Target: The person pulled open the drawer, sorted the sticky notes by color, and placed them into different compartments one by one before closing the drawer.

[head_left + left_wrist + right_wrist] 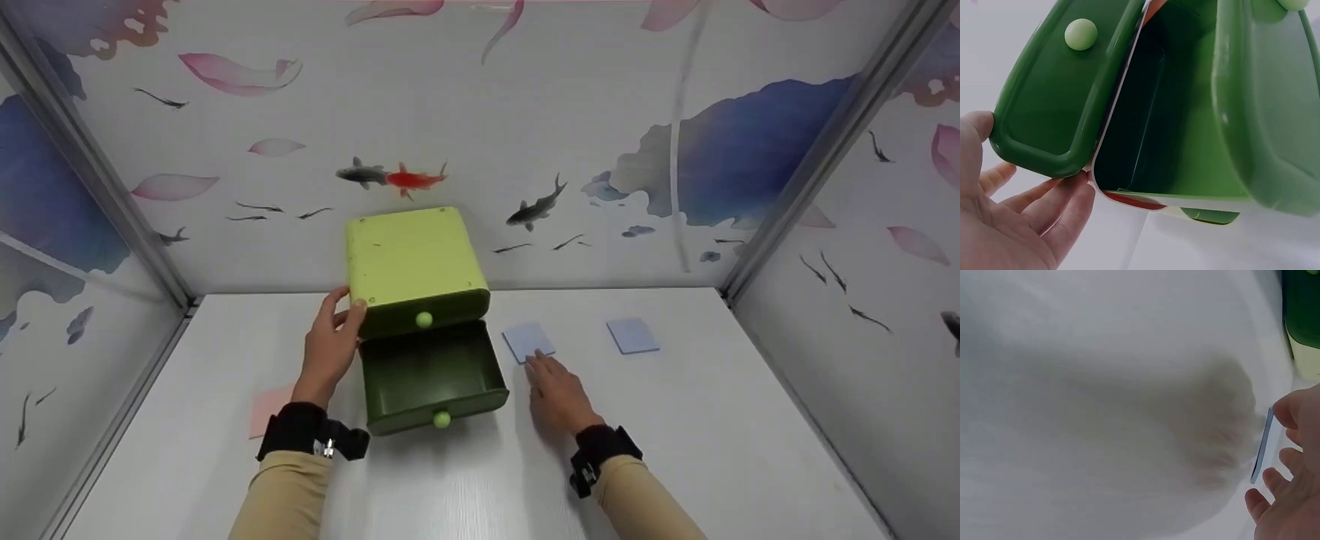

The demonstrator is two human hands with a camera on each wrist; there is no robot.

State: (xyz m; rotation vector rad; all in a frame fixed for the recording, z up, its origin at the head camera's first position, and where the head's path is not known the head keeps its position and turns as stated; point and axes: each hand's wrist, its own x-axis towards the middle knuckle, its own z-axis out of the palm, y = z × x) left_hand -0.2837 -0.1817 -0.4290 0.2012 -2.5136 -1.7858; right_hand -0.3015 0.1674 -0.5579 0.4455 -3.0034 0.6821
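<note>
A small two-drawer cabinet point(412, 259) with a light green top stands at the back wall. Its dark green lower drawer point(439, 375) is pulled out, with nothing visible inside, while the upper drawer point(1044, 101) is closed. My left hand point(330, 349) rests against the cabinet's left side, thumb at the front top corner and fingers loosely spread along the side. To the right of the cabinet, my right hand point(559, 394) touches the near edge of a thin pale blue square point(527, 339) with its fingertips. In the right wrist view the thumb meets the edge of that blue square point(1262, 445).
Farther right on the white table point(712, 420) lies another pale blue square point(633, 335). A pink square point(268, 411) shows partly behind the left wrist. Printed panels with fish and petals enclose the back and both sides.
</note>
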